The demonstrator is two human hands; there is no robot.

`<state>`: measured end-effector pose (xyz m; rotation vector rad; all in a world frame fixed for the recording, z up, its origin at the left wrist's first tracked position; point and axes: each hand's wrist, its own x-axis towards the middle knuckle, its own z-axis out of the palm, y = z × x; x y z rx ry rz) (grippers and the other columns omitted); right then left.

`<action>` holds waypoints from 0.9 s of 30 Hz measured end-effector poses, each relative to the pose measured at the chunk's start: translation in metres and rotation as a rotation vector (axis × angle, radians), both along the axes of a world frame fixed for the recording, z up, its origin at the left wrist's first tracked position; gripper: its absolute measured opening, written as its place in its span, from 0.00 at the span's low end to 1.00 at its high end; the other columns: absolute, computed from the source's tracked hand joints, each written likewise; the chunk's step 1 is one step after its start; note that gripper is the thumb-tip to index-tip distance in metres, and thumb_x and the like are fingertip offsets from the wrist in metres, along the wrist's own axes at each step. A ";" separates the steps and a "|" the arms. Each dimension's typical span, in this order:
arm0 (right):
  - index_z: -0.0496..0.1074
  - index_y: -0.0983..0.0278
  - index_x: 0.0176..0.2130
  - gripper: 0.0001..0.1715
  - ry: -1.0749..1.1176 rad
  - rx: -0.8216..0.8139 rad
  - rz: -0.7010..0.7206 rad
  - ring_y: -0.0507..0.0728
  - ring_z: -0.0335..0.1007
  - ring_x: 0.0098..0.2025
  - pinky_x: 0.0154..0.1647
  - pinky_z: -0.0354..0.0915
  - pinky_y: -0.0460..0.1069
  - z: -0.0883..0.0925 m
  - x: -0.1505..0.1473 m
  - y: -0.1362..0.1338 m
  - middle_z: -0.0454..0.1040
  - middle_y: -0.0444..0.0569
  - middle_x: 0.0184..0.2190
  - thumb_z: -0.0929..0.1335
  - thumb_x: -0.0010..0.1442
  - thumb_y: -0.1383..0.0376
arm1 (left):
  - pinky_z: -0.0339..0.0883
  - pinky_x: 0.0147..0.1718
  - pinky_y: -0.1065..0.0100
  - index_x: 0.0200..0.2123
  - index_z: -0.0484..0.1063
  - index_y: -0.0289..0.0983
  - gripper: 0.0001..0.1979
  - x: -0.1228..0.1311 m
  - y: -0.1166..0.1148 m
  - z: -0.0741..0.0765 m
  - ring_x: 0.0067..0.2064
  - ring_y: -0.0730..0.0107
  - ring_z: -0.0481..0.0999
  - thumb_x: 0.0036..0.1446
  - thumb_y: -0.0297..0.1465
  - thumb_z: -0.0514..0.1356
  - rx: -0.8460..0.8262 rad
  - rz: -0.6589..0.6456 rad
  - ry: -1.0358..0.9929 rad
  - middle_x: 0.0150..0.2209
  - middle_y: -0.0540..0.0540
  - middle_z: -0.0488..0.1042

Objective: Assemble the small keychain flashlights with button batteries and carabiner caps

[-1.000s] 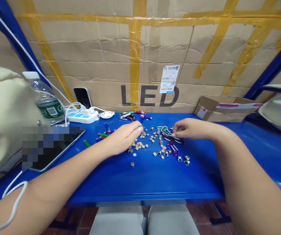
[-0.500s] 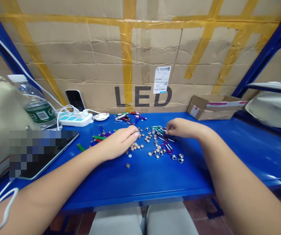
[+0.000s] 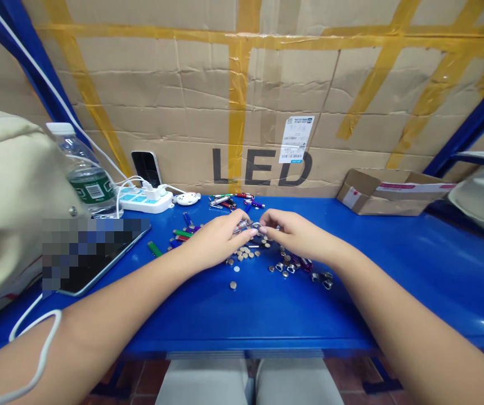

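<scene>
My left hand (image 3: 220, 239) and my right hand (image 3: 288, 232) come together over the middle of the blue table (image 3: 250, 320). Their fingertips pinch a small silver metal piece (image 3: 256, 225) with a loop-like part; its exact kind is unclear. Below the hands lie several small round discs like button cells (image 3: 246, 253). Silver metal caps (image 3: 327, 280) and purple-pink carabiner clips (image 3: 307, 263) are spread by my right wrist, which partly hides the pile. Near my left hand are green, red and blue tubes (image 3: 182, 233). Small keychain lights (image 3: 225, 201) lie behind.
On the left stand a beige bag (image 3: 9, 185), a water bottle (image 3: 92, 183), a tablet (image 3: 98, 261) and a power strip (image 3: 144, 199) with white cables. A phone (image 3: 146, 169) leans against the big carton (image 3: 191, 124). At back right sits an open cardboard box (image 3: 398, 197).
My right hand has moved left from the clip pile to meet my left hand, and a silver piece now shows between them. The whole view has shifted slightly.
</scene>
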<state>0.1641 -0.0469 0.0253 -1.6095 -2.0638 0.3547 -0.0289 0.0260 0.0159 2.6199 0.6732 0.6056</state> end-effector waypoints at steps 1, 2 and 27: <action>0.67 0.63 0.37 0.10 0.000 -0.004 0.012 0.53 0.64 0.32 0.33 0.59 0.47 0.000 -0.003 -0.001 0.72 0.46 0.33 0.61 0.62 0.60 | 0.58 0.30 0.68 0.41 0.66 0.38 0.16 0.000 0.001 0.000 0.33 0.66 0.69 0.61 0.44 0.50 0.002 -0.010 -0.003 0.32 0.48 0.71; 0.67 0.63 0.37 0.10 -0.005 -0.003 0.016 0.53 0.64 0.32 0.33 0.59 0.47 0.000 -0.006 -0.002 0.72 0.46 0.33 0.60 0.63 0.60 | 0.58 0.30 0.69 0.40 0.66 0.38 0.15 0.000 0.002 0.000 0.32 0.67 0.69 0.62 0.43 0.50 0.003 -0.024 -0.007 0.31 0.49 0.71; 0.65 0.65 0.42 0.19 -0.683 0.048 -0.275 0.60 0.72 0.32 0.26 0.46 0.49 0.001 -0.031 -0.007 0.76 0.55 0.33 0.53 0.67 0.58 | 0.52 0.26 0.71 0.27 0.61 0.36 0.15 0.004 -0.004 0.004 0.27 0.73 0.62 0.61 0.40 0.51 -0.092 0.039 -0.074 0.24 0.53 0.64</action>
